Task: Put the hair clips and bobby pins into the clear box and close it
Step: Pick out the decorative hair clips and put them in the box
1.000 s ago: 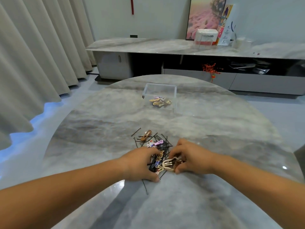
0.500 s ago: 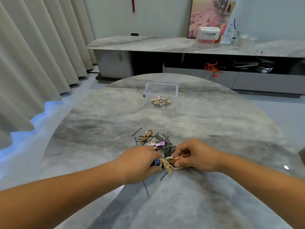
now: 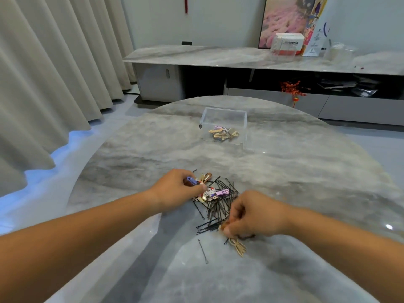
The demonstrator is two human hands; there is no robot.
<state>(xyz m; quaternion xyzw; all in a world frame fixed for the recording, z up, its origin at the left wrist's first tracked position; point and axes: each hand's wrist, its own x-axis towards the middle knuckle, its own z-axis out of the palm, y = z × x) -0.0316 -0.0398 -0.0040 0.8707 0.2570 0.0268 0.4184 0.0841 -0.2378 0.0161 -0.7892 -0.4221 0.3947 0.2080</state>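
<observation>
Our left hand (image 3: 175,189) curls over the far left edge of the heap and pinches a blue clip (image 3: 192,181) between thumb and forefinger. Our right hand (image 3: 251,215) is bunched at the near right edge, its fingertips closed on a small amber clip (image 3: 224,226); most of that clip is hidden under the fingers, so we cannot make out its shape. A beige clip (image 3: 237,247) lies just below the right hand, perhaps touching it.

From the head view, the bobby pins (image 3: 218,206) form a tangled black heap between the two hands, with a cartoon clip (image 3: 215,193) on top and a brown clip (image 3: 206,177) at the far edge, half covered by the left fingers. One stray pin (image 3: 203,251) lies apart, nearer us.

Farther out on the table (image 3: 306,171) stands the clear box (image 3: 225,115), open, with a few hair clips (image 3: 223,134) on its floor. A clear lid (image 3: 253,141) seems to lie at its right side, faint against the marble.

Bare marble separates heap and box, and the box stands well back from the far rim.
</observation>
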